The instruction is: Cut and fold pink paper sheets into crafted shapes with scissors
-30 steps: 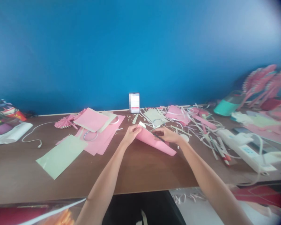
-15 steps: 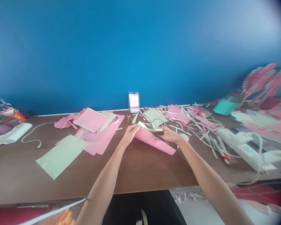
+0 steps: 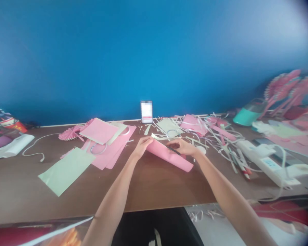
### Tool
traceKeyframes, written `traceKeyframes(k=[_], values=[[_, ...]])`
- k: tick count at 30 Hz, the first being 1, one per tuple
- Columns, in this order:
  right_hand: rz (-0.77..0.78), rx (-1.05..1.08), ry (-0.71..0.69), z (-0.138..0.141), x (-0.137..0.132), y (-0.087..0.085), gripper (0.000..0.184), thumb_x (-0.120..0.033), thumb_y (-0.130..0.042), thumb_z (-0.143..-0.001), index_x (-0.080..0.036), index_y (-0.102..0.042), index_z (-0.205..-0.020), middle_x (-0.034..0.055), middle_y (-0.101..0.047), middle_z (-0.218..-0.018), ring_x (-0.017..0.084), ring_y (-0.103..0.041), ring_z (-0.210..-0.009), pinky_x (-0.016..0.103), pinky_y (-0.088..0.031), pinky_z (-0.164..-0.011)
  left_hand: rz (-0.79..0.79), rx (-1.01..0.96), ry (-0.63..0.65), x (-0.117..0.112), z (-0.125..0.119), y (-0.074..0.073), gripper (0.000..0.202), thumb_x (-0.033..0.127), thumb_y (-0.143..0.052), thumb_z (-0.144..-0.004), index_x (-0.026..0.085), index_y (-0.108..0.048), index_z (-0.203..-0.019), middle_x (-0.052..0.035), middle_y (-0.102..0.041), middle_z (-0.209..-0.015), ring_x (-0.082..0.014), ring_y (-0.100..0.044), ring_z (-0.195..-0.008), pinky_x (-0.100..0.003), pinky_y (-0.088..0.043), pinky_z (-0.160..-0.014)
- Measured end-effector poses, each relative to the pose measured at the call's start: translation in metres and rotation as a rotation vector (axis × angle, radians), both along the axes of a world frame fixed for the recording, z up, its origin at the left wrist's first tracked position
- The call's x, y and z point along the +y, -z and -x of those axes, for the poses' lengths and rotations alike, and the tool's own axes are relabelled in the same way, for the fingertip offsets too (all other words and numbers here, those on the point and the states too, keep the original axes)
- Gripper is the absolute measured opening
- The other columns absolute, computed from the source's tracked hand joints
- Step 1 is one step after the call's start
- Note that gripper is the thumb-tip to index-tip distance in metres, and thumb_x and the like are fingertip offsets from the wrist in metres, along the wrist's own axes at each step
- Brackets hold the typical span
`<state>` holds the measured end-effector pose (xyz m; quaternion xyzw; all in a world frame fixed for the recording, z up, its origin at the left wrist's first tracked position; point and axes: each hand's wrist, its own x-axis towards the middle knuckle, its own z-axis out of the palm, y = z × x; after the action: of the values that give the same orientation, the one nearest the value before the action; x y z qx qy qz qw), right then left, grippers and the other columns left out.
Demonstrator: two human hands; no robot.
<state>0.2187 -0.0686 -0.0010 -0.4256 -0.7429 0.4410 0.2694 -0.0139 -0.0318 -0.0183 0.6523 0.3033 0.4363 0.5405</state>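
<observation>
My left forearm (image 3: 113, 194) and right forearm (image 3: 228, 194) are bare, and my black clothing (image 3: 143, 227) shows a small white mark (image 3: 154, 239).

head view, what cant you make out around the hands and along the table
- Thin dark tool in the right hand: the fingers hide one end, so its kind is unclear.
- Pink paper under the left hand: both hands hide part of it.
- Upright card: its print is blurred out.
- Pink paper fans: blurred and cut off by the right edge.
- Printed packets: blurred and cut off by the left edge.
</observation>
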Motion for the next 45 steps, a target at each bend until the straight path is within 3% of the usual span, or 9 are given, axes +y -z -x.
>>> traceKeyframes(k=[5, 12, 15, 21, 29, 33, 39, 45], values=[[0.006, 0.02, -0.007, 0.003, -0.002, -0.003, 0.042, -0.046, -0.068, -0.072, -0.014, -0.07, -0.099, 0.002, -0.064, -0.073, 0.011, -0.052, -0.062, 0.023, -0.042, -0.056, -0.038, 0.059, 0.021, 0.002, -0.001, 0.004, 0.032, 0.04, -0.054, -0.084, 0.013, -0.063, -0.071, -0.0011, -0.059, -0.071, -0.0133, -0.048, -0.068, -0.024, -0.035, -0.065], [0.021, 0.017, 0.024, 0.002, 0.001, 0.004, 0.046, -0.048, -0.069, -0.071, -0.014, -0.071, -0.101, 0.003, -0.064, -0.075, 0.012, -0.052, -0.063, 0.024, -0.041, -0.057, -0.026, 0.041, 0.014, 0.001, -0.001, 0.002, 0.036, 0.046, -0.054, -0.083, 0.013, -0.065, -0.077, -0.0025, -0.06, -0.076, -0.0148, -0.05, -0.072, -0.025, -0.037, -0.068], [0.021, 0.033, 0.031, 0.001, 0.001, 0.004, 0.046, -0.046, -0.07, -0.069, -0.015, -0.071, -0.103, 0.004, -0.066, -0.079, 0.013, -0.053, -0.065, 0.025, -0.043, -0.059, -0.032, 0.038, 0.021, -0.001, -0.001, 0.001, 0.036, 0.046, -0.053, -0.084, 0.013, -0.062, -0.074, -0.0017, -0.058, -0.073, -0.0138, -0.048, -0.07, -0.025, -0.036, -0.066], [0.02, 0.042, 0.037, 0.002, 0.0, 0.002, 0.045, -0.044, -0.071, -0.069, -0.013, -0.072, -0.101, 0.0026, -0.065, -0.07, 0.011, -0.051, -0.059, 0.024, -0.041, -0.056, -0.051, 0.056, 0.002, -0.001, 0.0, -0.001, 0.039, 0.046, -0.053, -0.084, 0.014, -0.05, -0.061, 0.0019, -0.044, -0.062, -0.01, -0.036, -0.061, -0.024, -0.028, -0.058], [0.071, 0.008, -0.008, 0.002, 0.0, -0.002, 0.044, -0.044, -0.067, -0.074, -0.016, -0.067, -0.107, 0.0064, -0.068, -0.092, 0.016, -0.06, -0.077, 0.026, -0.047, -0.065, -0.074, 0.055, 0.006, -0.003, -0.001, -0.002, 0.037, 0.044, -0.051, -0.085, 0.014, -0.051, -0.064, 0.0011, -0.044, -0.065, -0.0106, -0.036, -0.063, -0.024, -0.027, -0.06], [0.054, 0.021, -0.01, -0.001, 0.001, 0.0, 0.045, -0.043, -0.067, -0.075, -0.017, -0.065, -0.112, 0.0074, -0.068, -0.098, 0.02, -0.061, -0.089, 0.029, -0.048, -0.075, -0.087, 0.04, -0.057, -0.002, 0.0, -0.002, 0.038, 0.044, -0.052, -0.085, 0.015, -0.048, -0.061, 0.0018, -0.041, -0.062, -0.01, -0.034, -0.062, -0.025, -0.025, -0.059], [0.064, 0.005, 0.045, -0.006, 0.003, 0.006, 0.053, -0.046, -0.069, -0.071, -0.013, -0.066, -0.113, 0.0095, -0.069, -0.092, 0.02, -0.063, -0.076, 0.029, -0.05, -0.065, -0.082, 0.031, -0.164, 0.001, 0.001, 0.0, 0.04, 0.042, -0.058, -0.081, 0.015, -0.042, -0.056, 0.0031, -0.032, -0.058, -0.008, -0.027, -0.057, -0.025, -0.018, -0.054], [0.038, 0.008, 0.05, -0.006, 0.006, 0.01, 0.051, -0.048, -0.071, -0.069, -0.015, -0.069, -0.108, 0.0095, -0.071, -0.097, 0.024, -0.065, -0.088, 0.031, -0.051, -0.072, -0.09, 0.016, -0.202, 0.002, 0.001, 0.002, 0.037, 0.039, -0.06, -0.079, 0.015, -0.043, -0.057, 0.0036, -0.033, -0.058, -0.0075, -0.028, -0.056, -0.025, -0.018, -0.053]])
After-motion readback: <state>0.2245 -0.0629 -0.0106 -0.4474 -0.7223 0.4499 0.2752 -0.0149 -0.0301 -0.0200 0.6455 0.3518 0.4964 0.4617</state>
